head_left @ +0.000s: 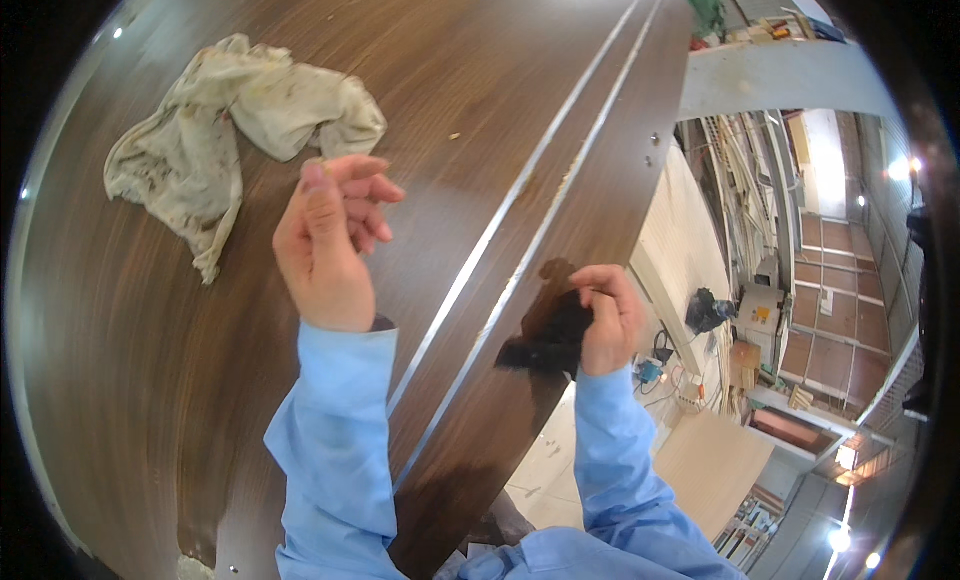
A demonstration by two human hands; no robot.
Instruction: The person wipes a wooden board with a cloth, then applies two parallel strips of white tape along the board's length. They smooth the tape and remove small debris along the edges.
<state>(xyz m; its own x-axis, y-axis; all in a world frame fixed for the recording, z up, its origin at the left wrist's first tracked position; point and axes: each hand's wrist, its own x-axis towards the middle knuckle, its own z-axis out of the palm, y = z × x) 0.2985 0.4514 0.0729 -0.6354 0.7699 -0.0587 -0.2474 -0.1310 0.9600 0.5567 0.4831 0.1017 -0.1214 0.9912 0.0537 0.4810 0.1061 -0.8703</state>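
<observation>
A large glossy dark brown wood-grain panel [330,400] lies before me, with two pale parallel strips [520,180] running along it. My left hand [330,240] hovers over the panel, thumb up and fingers loosely curled and apart, holding nothing. Just beyond it lies a crumpled, stained off-white cloth [300,100]. Near the panel's right edge, my right hand [612,320] has its fingers bent in and thumb close to them. Whatever they may hold is hidden. A black shape [548,342] shows beside that hand; I cannot tell whether it is an object or a dark reflection.
Small crumbs dot the panel. Right of its edge are a light board [705,470], a teal power tool [650,372] with a cord, a black tool [705,310] and cardboard boxes [760,310]. Stacked long boards [740,180] stand farther off beneath a pale beam [780,80].
</observation>
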